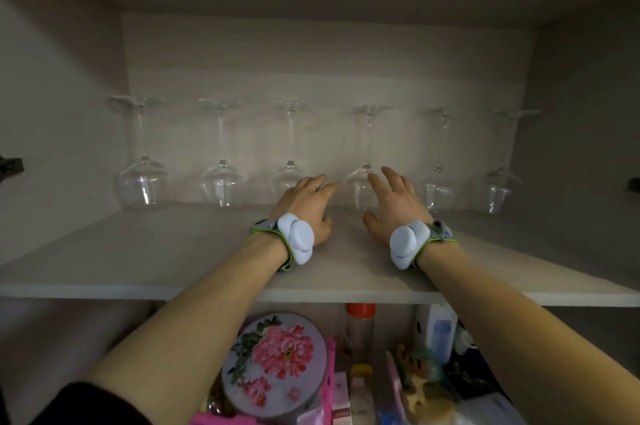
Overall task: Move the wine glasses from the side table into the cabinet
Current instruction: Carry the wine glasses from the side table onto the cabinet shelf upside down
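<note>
Several clear wine glasses stand upside down in a row at the back of the cabinet shelf (138,244), from the leftmost glass (140,178) to the rightmost glass (500,189). My left hand (308,206) and my right hand (394,206) reach over the shelf on either side of one middle glass (362,182). Both hands have fingers spread and hold nothing. Their fingertips are close to that glass's bowl; I cannot tell whether they touch it. Each wrist carries a pale blue tracker on a green-edged strap.
The cabinet's side walls close in left and right, with a dark hinge (10,166) on the left wall. Below the shelf sit a round tin with pink flowers (277,358), a bottle with a red cap (360,324) and other packed items.
</note>
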Action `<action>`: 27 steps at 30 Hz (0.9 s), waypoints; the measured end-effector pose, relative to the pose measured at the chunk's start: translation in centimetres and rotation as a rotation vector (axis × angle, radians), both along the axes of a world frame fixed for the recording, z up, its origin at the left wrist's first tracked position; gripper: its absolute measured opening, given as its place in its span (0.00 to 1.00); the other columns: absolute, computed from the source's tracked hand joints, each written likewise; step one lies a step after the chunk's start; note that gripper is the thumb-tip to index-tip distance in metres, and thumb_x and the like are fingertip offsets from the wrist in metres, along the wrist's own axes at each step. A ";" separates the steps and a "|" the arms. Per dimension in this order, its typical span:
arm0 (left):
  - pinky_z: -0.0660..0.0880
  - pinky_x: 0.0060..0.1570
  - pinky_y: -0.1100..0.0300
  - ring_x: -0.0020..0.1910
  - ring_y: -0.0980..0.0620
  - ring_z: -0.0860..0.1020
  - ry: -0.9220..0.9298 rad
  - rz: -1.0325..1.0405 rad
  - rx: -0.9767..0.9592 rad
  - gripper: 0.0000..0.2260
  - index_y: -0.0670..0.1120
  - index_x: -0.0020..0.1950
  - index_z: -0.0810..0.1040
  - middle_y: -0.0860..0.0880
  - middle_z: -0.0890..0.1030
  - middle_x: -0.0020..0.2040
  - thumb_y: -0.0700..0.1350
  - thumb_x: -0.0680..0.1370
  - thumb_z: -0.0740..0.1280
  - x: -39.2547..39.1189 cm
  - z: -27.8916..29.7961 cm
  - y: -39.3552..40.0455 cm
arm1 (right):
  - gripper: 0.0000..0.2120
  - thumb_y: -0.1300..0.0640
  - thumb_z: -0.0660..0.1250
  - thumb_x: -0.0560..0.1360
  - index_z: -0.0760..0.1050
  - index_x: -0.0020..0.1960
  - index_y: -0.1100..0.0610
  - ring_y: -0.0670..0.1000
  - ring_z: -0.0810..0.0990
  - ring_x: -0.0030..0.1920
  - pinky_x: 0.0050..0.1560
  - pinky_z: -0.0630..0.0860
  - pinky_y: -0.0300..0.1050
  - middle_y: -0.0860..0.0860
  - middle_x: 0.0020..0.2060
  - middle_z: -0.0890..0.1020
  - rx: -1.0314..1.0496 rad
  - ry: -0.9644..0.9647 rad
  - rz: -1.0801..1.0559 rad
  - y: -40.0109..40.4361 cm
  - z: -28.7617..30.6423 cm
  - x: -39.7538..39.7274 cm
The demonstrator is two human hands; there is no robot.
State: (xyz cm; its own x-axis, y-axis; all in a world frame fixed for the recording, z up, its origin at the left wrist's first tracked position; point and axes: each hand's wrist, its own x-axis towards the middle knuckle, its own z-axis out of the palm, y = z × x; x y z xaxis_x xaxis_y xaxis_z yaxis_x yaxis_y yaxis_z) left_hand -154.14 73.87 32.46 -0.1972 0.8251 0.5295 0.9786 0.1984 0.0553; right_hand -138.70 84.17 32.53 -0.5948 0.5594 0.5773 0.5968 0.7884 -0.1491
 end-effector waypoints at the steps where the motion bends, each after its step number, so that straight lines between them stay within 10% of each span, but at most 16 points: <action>1: 0.62 0.71 0.53 0.76 0.45 0.57 0.008 -0.004 -0.010 0.30 0.48 0.76 0.61 0.47 0.58 0.78 0.44 0.74 0.65 1.0 0.0 0.8 | 0.35 0.54 0.66 0.73 0.58 0.76 0.55 0.60 0.55 0.75 0.70 0.65 0.55 0.57 0.76 0.56 -0.006 -0.007 -0.017 0.8 0.1 1.2; 27: 0.68 0.67 0.48 0.77 0.42 0.52 0.010 0.117 -0.035 0.35 0.52 0.78 0.56 0.47 0.49 0.80 0.43 0.72 0.65 6.4 -0.6 8.2 | 0.39 0.53 0.68 0.72 0.52 0.77 0.47 0.64 0.51 0.75 0.69 0.64 0.57 0.54 0.78 0.47 -0.171 -0.044 -0.172 8.9 -1.1 5.8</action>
State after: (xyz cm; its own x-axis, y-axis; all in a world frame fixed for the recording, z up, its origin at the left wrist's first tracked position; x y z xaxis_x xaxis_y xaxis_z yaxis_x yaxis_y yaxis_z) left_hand -147.72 82.10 31.83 -0.2885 0.8146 0.5032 0.9490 0.3132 0.0371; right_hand -132.87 93.06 31.45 -0.5047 0.7421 0.4412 0.7289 0.6401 -0.2429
